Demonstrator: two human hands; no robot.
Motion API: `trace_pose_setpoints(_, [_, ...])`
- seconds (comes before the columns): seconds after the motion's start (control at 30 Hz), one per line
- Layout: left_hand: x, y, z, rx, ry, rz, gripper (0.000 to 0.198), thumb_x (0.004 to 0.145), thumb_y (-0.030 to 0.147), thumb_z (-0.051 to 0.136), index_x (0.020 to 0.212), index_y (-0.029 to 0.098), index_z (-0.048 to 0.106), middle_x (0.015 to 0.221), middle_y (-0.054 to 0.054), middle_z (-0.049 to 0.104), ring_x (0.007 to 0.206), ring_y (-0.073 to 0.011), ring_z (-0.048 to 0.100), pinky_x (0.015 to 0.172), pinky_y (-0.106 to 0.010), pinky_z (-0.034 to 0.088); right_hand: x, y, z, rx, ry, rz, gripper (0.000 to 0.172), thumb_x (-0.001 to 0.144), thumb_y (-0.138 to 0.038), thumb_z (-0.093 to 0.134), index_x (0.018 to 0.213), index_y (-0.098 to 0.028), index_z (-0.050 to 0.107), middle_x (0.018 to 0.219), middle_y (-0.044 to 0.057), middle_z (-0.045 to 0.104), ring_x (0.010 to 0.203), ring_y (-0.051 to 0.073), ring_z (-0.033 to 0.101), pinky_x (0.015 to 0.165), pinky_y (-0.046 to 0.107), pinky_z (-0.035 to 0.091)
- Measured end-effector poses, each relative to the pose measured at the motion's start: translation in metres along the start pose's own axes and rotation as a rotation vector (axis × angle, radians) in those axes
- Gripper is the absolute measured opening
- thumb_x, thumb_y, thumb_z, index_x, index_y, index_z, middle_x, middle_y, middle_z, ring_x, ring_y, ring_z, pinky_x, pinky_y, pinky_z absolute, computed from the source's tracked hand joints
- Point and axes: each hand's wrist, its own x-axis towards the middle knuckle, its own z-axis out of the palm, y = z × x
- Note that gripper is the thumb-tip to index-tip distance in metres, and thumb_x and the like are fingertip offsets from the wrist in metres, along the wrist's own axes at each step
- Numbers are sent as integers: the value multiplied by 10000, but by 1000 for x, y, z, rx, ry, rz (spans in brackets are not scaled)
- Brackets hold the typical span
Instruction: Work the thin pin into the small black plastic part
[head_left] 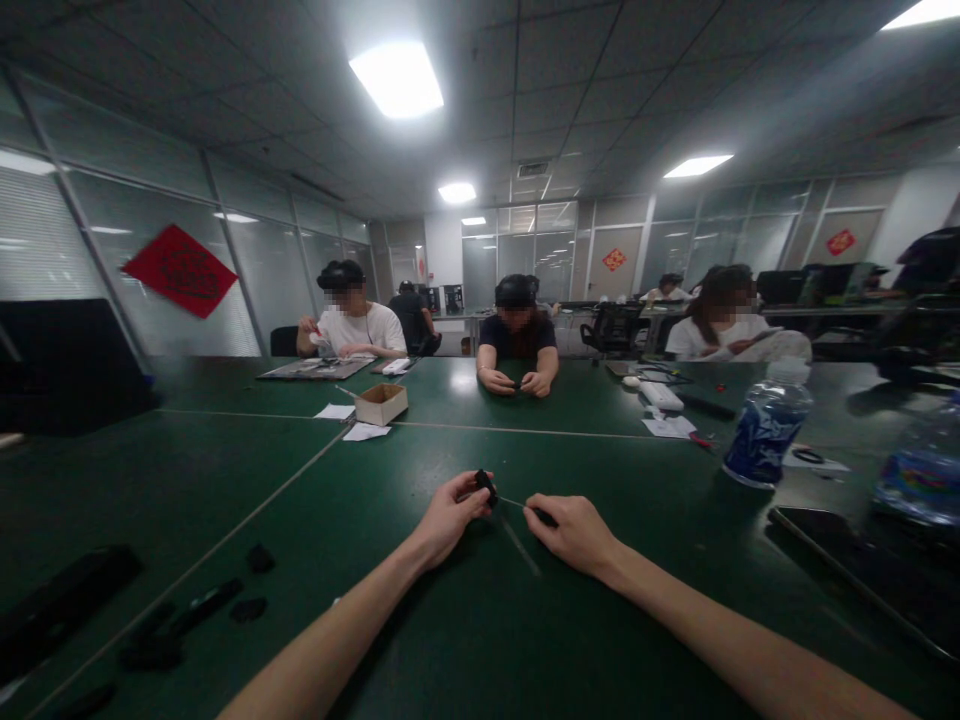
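My left hand [448, 518] is closed in a pinch around a small black part [487, 484], held just above the green table [315, 520]. My right hand [574, 530] is closed on the dark handle of a thin tool [525, 507]. The tool's fine metal tip points left and reaches the black part. Both hands hover close together near the table's middle, forearms stretched out from the near edge.
Several small black pieces [255, 585] lie at the left front. A cardboard box [382, 403] and paper slips sit further back. Two water bottles [766, 425] and a dark tablet [877, 575] stand at the right. Three people sit across the table.
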Motion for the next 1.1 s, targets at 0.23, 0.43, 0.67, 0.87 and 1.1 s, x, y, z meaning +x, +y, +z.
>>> trace_pose_setpoints(0.23, [-2,3,1,47,7,6,408,688,285,707,1062,154,612,977,-77,620,867,-173,571,785,-292,438,0,-3,-2,11,-1,-2,284,897,-300,383,880,-189,644,693,20,652,580,130,587,565,219,414])
trace_pose_setpoints(0.43, [1,-1,0,77,43,39,353,688,303,703,995,144,630,927,-71,633,841,-170,571,764,-275,440,0,-2,-2,15,-6,-13,264,898,-291,395,877,-195,639,684,14,644,576,128,583,564,221,415])
trace_pose_setpoints(0.67, [-5,10,3,146,-46,48,288,704,284,678,955,144,655,899,-60,644,824,-170,564,770,-270,418,0,-2,-2,22,-25,-49,258,903,-287,393,867,-202,634,685,8,637,569,120,571,563,220,411])
trace_pose_setpoints(0.87, [-7,16,5,201,-104,87,208,729,272,647,895,147,658,853,-41,635,806,-166,554,772,-268,407,-1,-1,-4,4,-36,-55,302,915,-304,362,925,-182,638,739,33,651,617,132,584,575,222,426])
trace_pose_setpoints(1.1, [-4,11,4,165,-80,59,263,727,331,658,908,142,641,897,-61,631,876,-190,556,824,-291,415,-2,1,-1,21,7,-43,303,927,-321,354,920,-188,627,747,27,650,633,132,589,603,223,425])
